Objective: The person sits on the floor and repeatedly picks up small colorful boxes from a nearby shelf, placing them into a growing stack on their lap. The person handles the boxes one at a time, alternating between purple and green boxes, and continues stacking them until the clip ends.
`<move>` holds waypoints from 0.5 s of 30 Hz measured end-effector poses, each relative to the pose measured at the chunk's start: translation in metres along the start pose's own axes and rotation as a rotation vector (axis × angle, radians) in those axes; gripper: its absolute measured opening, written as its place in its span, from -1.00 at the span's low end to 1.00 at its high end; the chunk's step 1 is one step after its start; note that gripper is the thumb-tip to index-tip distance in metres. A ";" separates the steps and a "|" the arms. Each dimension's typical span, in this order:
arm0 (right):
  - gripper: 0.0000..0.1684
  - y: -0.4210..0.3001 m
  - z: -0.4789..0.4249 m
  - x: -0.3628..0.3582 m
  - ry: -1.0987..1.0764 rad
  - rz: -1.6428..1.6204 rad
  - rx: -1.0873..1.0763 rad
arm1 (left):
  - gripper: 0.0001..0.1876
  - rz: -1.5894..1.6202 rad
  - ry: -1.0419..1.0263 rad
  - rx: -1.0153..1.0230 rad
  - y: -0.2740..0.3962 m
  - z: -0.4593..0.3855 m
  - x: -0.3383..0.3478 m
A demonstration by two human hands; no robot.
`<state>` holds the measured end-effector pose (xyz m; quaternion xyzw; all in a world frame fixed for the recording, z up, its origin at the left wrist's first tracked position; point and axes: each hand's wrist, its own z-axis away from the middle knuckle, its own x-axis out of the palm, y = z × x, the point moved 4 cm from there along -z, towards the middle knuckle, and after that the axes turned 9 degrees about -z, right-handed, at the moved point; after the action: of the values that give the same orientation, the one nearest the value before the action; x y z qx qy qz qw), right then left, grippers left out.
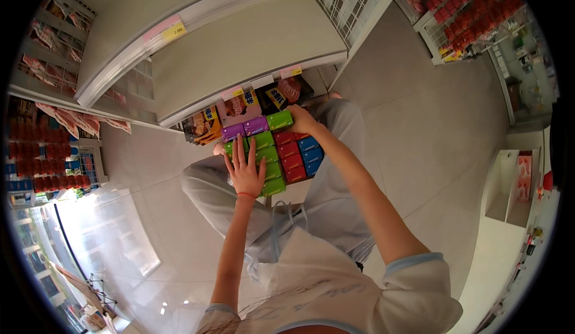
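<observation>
Small boxes stand in close rows in front of my crossed legs. My left hand [247,176] lies flat with fingers spread over the green boxes [272,185] on the left side. At the far right corner, my right hand [304,120] grips the end of a green box [279,120]. Beside that box are purple boxes [255,125]. Red boxes [289,163] fill the middle columns, and blue boxes [312,156] stand at the right, partly under my right forearm. Whatever holds the rows together is mostly hidden.
A white shelf unit [251,37] with price tags rises ahead. Under its lowest board sit an orange pack [202,125], a pink pack [238,109] and a black pack [287,92]. Hanging red packs [476,10] are at the far right. A white open box [507,185] stands right.
</observation>
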<state>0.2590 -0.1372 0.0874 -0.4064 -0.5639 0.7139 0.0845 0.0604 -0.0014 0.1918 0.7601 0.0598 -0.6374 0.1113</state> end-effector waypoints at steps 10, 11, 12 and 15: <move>-0.33 -0.025 0.001 -0.067 -0.280 0.345 0.088 | -0.35 0.048 0.003 -0.012 0.000 -0.002 -0.008; -0.32 -0.042 0.000 -0.084 -0.411 0.263 0.113 | -0.34 0.066 0.001 -0.015 0.001 -0.003 -0.008; -0.32 -0.067 0.000 -0.104 -0.537 0.175 0.148 | -0.34 0.085 -0.006 -0.011 0.002 -0.003 -0.009; -0.37 -0.225 -0.005 -0.161 -0.878 -0.119 0.124 | -0.34 0.091 -0.019 -0.022 -0.003 -0.002 -0.010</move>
<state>0.2919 -0.1481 0.3622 -0.0261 -0.5249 0.8451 -0.0978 0.0597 0.0022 0.2013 0.7546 0.0311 -0.6383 0.1489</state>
